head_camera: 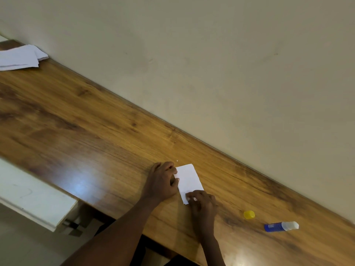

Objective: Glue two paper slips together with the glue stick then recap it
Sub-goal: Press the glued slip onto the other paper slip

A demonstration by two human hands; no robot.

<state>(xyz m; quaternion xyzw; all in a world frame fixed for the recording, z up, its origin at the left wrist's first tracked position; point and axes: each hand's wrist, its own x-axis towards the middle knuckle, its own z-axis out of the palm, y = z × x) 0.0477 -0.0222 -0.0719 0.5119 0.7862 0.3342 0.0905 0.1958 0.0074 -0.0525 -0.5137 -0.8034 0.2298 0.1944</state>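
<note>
Two white paper slips (189, 180) lie stacked, slightly offset, on the wooden table (86, 121). My left hand (162, 182) sits at their left edge, its fingers curled onto the paper. At the stack's near corner my right hand (202, 205) touches the paper with bent fingertips. To the right the blue glue stick (280, 226) lies on its side, uncapped, white tip pointing right. Its yellow cap (249, 214) stands apart, a little to the left of the stick.
A pile of white paper sheets (21, 56) lies at the table's far left end by the wall. The beige wall (230, 64) runs along the table's far edge. A white ledge (34, 198) juts out below the near left edge.
</note>
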